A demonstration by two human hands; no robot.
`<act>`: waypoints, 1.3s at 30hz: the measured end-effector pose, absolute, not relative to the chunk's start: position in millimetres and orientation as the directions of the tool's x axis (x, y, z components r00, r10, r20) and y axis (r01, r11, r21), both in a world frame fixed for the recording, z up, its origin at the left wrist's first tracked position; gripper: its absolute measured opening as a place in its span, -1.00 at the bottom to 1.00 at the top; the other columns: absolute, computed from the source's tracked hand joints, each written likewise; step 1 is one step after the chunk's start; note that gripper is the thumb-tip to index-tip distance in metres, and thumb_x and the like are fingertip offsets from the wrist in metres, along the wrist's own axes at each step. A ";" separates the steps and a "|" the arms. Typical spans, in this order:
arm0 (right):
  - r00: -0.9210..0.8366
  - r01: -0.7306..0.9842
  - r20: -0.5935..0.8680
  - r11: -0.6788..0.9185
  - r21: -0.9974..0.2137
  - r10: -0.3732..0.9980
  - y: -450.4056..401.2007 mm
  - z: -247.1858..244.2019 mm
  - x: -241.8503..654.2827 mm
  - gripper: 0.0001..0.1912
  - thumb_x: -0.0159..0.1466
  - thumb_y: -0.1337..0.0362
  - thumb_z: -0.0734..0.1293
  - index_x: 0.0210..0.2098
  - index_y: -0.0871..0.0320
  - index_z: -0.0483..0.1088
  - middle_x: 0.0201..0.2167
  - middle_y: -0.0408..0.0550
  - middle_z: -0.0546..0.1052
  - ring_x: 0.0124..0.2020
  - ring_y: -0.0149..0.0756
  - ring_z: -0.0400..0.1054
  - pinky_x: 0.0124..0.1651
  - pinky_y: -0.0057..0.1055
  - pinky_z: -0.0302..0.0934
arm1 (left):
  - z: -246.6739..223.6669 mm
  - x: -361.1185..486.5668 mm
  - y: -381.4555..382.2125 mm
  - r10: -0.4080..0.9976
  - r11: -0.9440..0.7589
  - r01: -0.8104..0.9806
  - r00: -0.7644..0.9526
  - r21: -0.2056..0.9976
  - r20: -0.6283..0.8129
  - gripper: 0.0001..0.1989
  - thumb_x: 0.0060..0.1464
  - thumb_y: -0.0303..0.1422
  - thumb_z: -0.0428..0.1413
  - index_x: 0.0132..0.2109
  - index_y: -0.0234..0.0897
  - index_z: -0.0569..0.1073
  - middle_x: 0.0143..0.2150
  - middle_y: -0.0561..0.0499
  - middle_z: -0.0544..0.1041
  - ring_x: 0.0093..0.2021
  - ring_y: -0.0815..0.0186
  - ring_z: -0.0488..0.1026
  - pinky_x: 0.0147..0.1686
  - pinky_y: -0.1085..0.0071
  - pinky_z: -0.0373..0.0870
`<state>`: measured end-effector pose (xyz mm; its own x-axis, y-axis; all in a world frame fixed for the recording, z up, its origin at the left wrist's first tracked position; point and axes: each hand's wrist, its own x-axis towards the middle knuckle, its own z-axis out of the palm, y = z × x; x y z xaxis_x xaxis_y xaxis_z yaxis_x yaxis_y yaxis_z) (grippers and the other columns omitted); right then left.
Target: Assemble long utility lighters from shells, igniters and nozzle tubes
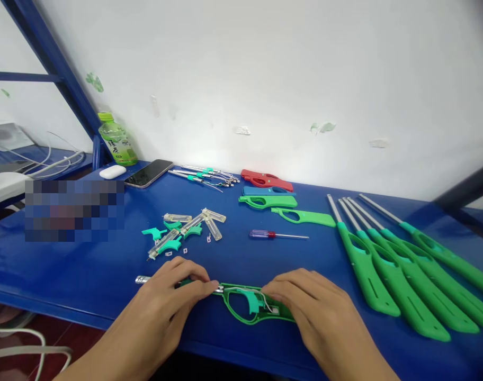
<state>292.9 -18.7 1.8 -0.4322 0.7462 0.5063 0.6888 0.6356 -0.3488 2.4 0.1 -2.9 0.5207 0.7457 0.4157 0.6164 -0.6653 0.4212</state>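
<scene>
An opened green lighter housing [241, 318] lies at the front edge of the blue table, with a teal trigger [252, 302] and thin wires inside. My left hand [176, 296] is closed around the metal tube [142, 279] at the housing's left end, thumb and index finger pressed together near the joint. My right hand [309, 301] rests over the housing's right end, its fingertips pinched at the wires by the upper edge. Its palm side and part of the housing beneath are hidden.
Clear fuel tanks [213, 228] and teal triggers lie behind my left hand. A screwdriver [265, 234] lies mid-table. Several green lighters [368, 270] line the right. Farther back are housing halves [267, 180], metal tubes [186, 174], a phone [150, 173] and a bottle [116, 138].
</scene>
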 end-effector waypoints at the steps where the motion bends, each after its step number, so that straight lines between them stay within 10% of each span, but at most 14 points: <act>1: -0.438 0.694 0.505 0.637 -0.336 0.744 -19.0 1.2 292.9 -0.64 0.46 0.54 0.17 -0.05 0.02 0.49 -0.17 -0.19 0.65 -0.25 -0.30 0.51 -0.16 -0.34 0.23 | -2.9 2.6 0.1 0.745 -0.666 0.616 0.523 0.421 0.413 -0.66 0.40 -0.53 0.01 0.03 0.00 0.58 -0.03 0.08 0.55 -0.07 0.37 0.50 -0.09 0.51 0.43; 12: -0.487 0.691 0.535 0.679 -0.248 0.690 -21.0 2.5 295.5 -0.53 0.36 0.61 0.13 -0.04 0.04 0.53 -0.18 -0.14 0.66 -0.29 -0.30 0.54 -0.24 -0.39 0.36 | -3.0 8.4 0.3 0.712 -0.692 0.611 0.491 0.385 0.501 -0.59 0.42 -0.59 -0.08 0.03 -0.08 0.59 -0.10 -0.01 0.49 -0.15 0.35 0.47 -0.25 0.49 0.44; 21: -0.501 0.699 0.532 0.682 -0.216 0.682 -18.6 -2.5 298.6 -0.62 0.43 0.52 0.20 0.02 0.00 0.52 -0.13 -0.18 0.68 -0.24 -0.32 0.60 -0.17 -0.39 0.44 | 7.5 7.2 2.2 0.761 -0.590 0.759 0.409 0.275 0.504 -0.66 0.39 -0.30 0.11 0.25 -0.04 0.48 0.05 -0.02 0.57 0.10 0.14 0.49 0.12 0.22 0.50; 32: -0.432 0.707 0.643 0.680 -0.193 0.632 -16.2 -0.5 299.7 -0.71 0.45 0.43 0.32 0.08 0.00 0.52 -0.12 -0.14 0.66 -0.22 -0.30 0.58 -0.06 -0.32 0.41 | 16.1 37.9 71.2 0.742 -0.538 0.842 0.497 -0.043 0.449 -0.65 0.31 -0.58 0.01 -0.03 -0.16 0.64 -0.05 -0.15 0.52 -0.15 0.10 0.41 -0.31 0.26 0.52; 39: -0.368 0.698 0.684 0.673 -0.246 0.630 -17.9 4.1 297.6 -0.73 0.44 0.41 0.33 0.07 0.01 0.52 -0.17 -0.17 0.67 -0.22 -0.30 0.59 0.08 -0.27 0.35 | 30.8 36.7 61.7 0.611 -0.649 0.747 0.626 -0.146 0.485 -0.54 0.29 -0.70 -0.09 0.06 -0.14 0.54 0.13 -0.12 0.50 0.02 0.14 0.39 -0.05 0.19 0.53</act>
<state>297.6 -17.9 4.1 -0.3675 0.6303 0.6839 0.6976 0.6731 -0.2455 36.7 61.7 30.8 0.6259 0.6111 0.4846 0.7466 -0.6492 -0.1456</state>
